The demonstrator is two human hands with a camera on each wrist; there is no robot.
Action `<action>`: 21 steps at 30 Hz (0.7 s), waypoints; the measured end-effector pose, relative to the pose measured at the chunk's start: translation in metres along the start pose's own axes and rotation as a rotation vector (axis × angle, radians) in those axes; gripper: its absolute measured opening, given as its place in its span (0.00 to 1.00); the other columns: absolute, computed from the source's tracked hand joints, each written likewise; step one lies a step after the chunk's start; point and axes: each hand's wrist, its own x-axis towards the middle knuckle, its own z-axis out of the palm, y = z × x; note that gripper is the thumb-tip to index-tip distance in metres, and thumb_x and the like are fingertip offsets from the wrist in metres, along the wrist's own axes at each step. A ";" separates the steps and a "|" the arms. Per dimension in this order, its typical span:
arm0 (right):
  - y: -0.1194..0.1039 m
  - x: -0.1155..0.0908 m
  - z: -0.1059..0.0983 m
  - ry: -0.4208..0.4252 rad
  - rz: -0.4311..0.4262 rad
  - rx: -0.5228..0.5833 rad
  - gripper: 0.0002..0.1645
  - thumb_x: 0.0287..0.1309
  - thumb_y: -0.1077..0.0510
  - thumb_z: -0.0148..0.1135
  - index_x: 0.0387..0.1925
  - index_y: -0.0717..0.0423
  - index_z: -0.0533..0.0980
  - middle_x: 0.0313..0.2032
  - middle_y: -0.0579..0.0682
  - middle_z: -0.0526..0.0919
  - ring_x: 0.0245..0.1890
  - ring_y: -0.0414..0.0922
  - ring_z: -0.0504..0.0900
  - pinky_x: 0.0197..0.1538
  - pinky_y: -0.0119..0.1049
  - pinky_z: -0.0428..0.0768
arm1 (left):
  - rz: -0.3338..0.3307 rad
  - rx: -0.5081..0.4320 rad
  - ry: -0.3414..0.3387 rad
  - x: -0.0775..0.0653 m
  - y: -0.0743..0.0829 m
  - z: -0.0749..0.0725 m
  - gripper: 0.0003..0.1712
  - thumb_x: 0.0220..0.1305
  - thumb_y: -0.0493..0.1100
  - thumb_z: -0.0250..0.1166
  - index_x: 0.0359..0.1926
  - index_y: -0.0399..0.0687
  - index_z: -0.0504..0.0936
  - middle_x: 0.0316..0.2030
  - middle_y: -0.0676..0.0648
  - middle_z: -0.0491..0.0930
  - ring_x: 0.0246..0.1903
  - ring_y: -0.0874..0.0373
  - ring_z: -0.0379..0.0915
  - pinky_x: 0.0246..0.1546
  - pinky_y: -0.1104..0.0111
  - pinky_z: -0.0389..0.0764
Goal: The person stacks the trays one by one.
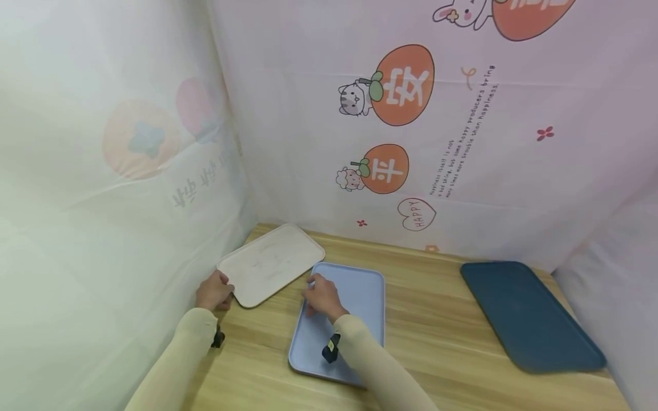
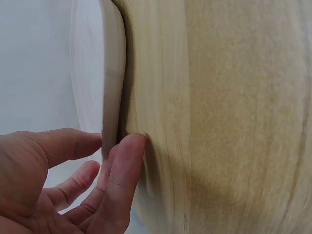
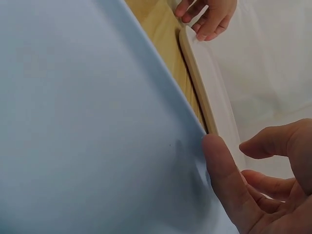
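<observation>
A cream-white tray lies at an angle at the back left of the wooden table. My left hand is at its near left corner. In the left wrist view, the thumb meets the rim of the white tray from one side, and the fingers lie against its outer side. My right hand is over the left rim of a light blue tray, close to the white tray's right end. In the right wrist view, one finger overlaps the rim of the blue tray; thumb and finger stand apart.
A dark teal tray lies at the right of the wooden table. Printed fabric hangs behind the table, and white fabric stands close beside my left arm.
</observation>
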 end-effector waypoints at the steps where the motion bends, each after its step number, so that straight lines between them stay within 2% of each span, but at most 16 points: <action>1: -0.001 0.001 0.001 0.002 -0.002 -0.005 0.28 0.69 0.61 0.64 0.68 0.64 0.75 0.28 0.53 0.86 0.19 0.47 0.87 0.28 0.37 0.88 | -0.001 -0.004 0.001 0.000 0.000 0.000 0.16 0.74 0.38 0.60 0.56 0.32 0.72 0.34 0.38 0.86 0.24 0.56 0.86 0.27 0.65 0.87; 8: -0.010 0.004 0.008 -0.016 -0.028 -0.003 0.29 0.67 0.63 0.64 0.68 0.67 0.75 0.33 0.55 0.90 0.20 0.47 0.87 0.30 0.37 0.90 | -0.008 -0.027 -0.002 0.002 -0.003 0.001 0.17 0.74 0.38 0.60 0.57 0.33 0.72 0.28 0.42 0.86 0.23 0.57 0.85 0.26 0.67 0.87; 13: -0.016 0.008 0.012 -0.027 -0.021 -0.030 0.30 0.68 0.63 0.63 0.69 0.67 0.74 0.33 0.55 0.90 0.20 0.47 0.89 0.41 0.40 0.91 | -0.015 -0.034 0.001 0.003 0.001 0.001 0.17 0.74 0.38 0.60 0.58 0.33 0.72 0.28 0.42 0.86 0.23 0.56 0.85 0.26 0.66 0.88; 17: -0.017 0.016 0.017 -0.030 -0.048 -0.076 0.27 0.67 0.63 0.63 0.66 0.67 0.75 0.30 0.51 0.89 0.19 0.44 0.88 0.46 0.41 0.90 | -0.026 -0.039 0.005 0.004 0.003 0.002 0.18 0.75 0.38 0.60 0.59 0.32 0.72 0.30 0.40 0.86 0.24 0.56 0.85 0.26 0.65 0.89; 21: -0.021 0.020 0.021 -0.028 -0.080 -0.126 0.27 0.64 0.64 0.61 0.63 0.69 0.76 0.23 0.50 0.88 0.18 0.43 0.87 0.49 0.43 0.88 | -0.043 -0.040 0.012 0.005 0.004 0.002 0.18 0.75 0.38 0.59 0.60 0.32 0.71 0.32 0.39 0.86 0.25 0.56 0.85 0.26 0.66 0.89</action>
